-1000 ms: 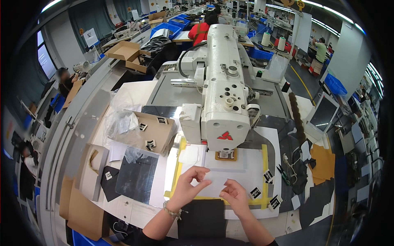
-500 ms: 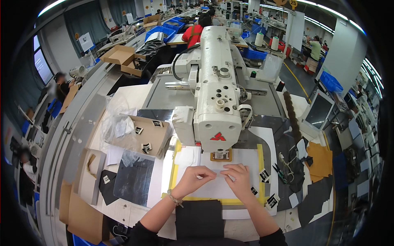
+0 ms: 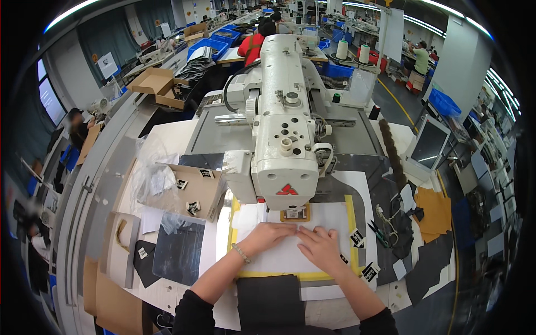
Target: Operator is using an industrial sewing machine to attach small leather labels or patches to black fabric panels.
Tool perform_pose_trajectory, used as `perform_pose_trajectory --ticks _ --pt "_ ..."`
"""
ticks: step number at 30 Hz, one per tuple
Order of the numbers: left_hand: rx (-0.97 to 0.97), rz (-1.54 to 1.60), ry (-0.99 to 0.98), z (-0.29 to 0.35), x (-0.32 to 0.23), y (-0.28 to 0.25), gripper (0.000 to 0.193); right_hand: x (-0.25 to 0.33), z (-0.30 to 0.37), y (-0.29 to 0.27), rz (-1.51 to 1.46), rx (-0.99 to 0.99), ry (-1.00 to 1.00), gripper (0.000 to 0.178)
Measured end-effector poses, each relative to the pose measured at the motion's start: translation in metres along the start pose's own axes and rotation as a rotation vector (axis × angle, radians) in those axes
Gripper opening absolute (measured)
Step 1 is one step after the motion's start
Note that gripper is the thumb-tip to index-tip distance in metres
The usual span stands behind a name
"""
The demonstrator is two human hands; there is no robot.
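Observation:
My left hand (image 3: 268, 237), with a beaded bracelet at the wrist, has its fingers pressed together over the white sheet (image 3: 273, 262) with yellow taped edges. Whatever they pinch, if anything, is too small to make out. My right hand (image 3: 322, 249) comes in opposite, fingers spread, with its index tip meeting the left fingertips. Just beyond them, a small label in a tan frame (image 3: 295, 214) lies under the head of a white sewing machine (image 3: 287, 178). Black-and-white labels (image 3: 357, 238) lie right of my right hand. A dark fabric piece (image 3: 269, 304) lies between my forearms.
An open cardboard box (image 3: 190, 195) with several labels stands at the left, beside crumpled clear plastic (image 3: 153, 176). Green-handled snips (image 3: 379, 234) and dark scraps lie at the right, near mustard-coloured pieces (image 3: 432, 212) and a screen (image 3: 429, 146). Other people sit farther off.
My hands have come together, so their fingertips now meet. The right fingers have spread from a pinch. The whole view has shifted slightly.

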State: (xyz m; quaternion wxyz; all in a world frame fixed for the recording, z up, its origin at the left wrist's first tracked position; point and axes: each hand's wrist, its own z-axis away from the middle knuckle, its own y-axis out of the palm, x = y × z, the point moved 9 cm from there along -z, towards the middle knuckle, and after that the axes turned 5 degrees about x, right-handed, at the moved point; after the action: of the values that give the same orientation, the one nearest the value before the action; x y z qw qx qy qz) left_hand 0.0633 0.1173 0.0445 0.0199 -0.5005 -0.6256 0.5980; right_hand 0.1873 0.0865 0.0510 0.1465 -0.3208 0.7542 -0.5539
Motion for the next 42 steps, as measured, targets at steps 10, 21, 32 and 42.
perform_pose_trajectory --ticks 10,21,32,42 --pt "0.016 -0.403 -0.057 0.016 -0.020 0.005 0.047 0.007 0.003 0.007 0.099 -0.038 0.094 0.049" --pt "-0.102 -0.424 -0.005 0.007 -0.047 0.001 0.049 0.008 -0.005 0.024 0.109 0.038 0.191 0.047" --pt "-0.020 -0.338 -0.127 -0.023 -0.025 0.012 0.067 0.005 -0.007 0.026 0.104 0.006 0.218 0.043" --pt "-0.015 -0.439 -0.142 -0.030 -0.028 0.017 0.069 0.003 -0.005 0.028 0.158 0.078 0.238 0.041"
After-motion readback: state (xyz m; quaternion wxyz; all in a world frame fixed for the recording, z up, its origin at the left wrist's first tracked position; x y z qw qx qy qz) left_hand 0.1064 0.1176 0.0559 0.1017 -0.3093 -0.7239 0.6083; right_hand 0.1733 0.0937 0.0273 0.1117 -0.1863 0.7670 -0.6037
